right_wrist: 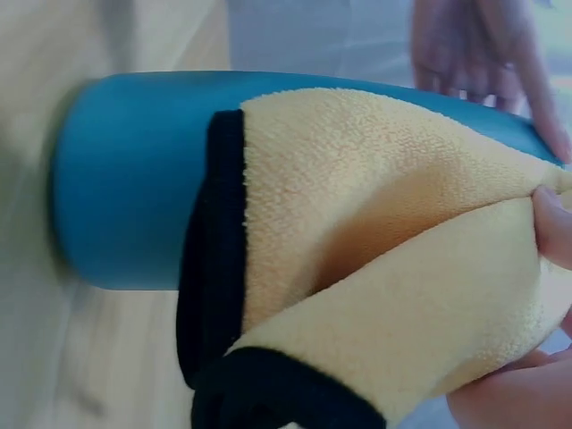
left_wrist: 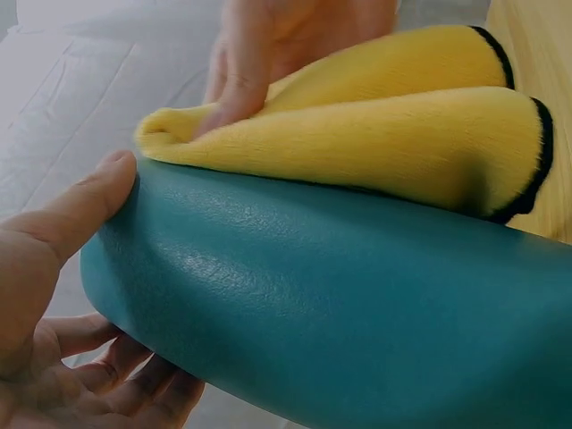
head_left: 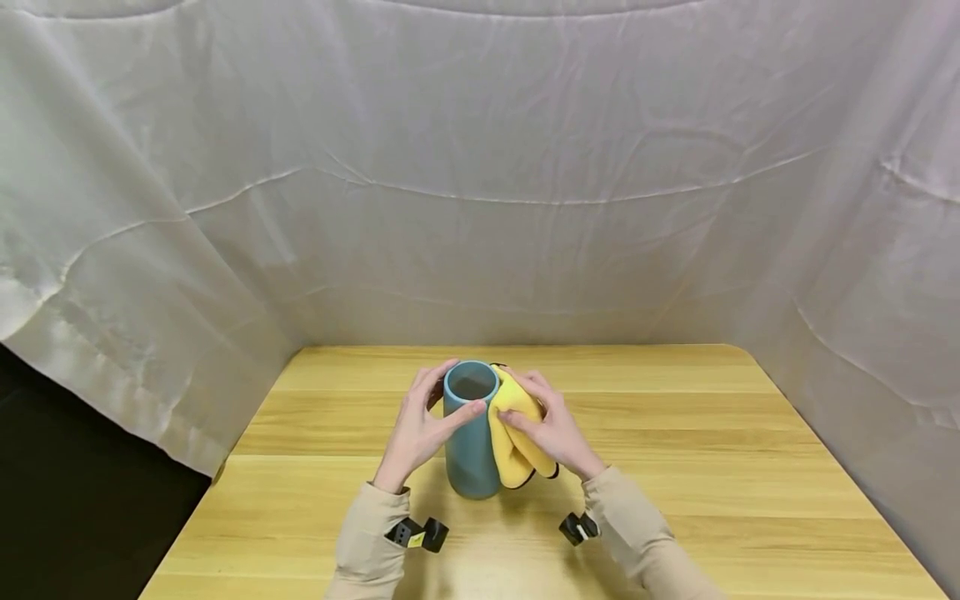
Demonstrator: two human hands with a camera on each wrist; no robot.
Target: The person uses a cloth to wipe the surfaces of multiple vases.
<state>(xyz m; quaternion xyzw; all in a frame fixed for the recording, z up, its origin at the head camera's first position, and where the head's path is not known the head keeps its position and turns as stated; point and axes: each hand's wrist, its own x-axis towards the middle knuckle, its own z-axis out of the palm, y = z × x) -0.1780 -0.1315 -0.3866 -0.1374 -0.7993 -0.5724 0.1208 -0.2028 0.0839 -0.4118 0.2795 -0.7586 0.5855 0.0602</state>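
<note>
A tall teal vase (head_left: 472, 462) with a round open mouth stands upright on the wooden table. My left hand (head_left: 418, 427) grips it near the rim, thumb on the near side and fingers round the far left side. Against its right side lies a folded yellow cloth (head_left: 516, 442) with black edging, which my right hand (head_left: 557, 429) pinches between thumb and fingers. In the left wrist view the cloth (left_wrist: 375, 147) runs along the vase wall (left_wrist: 295, 277). From the right wrist, the cloth (right_wrist: 384, 268) covers much of the vase's side, and its black-edged end hangs loose.
The light wooden table (head_left: 675, 533) extends on all sides of the vase. Pale grey fabric (head_left: 525, 250) hangs behind it and at both sides. A dark area (head_left: 67, 500) lies beyond the table's left edge. Each wrist carries a small black camera (head_left: 433, 535).
</note>
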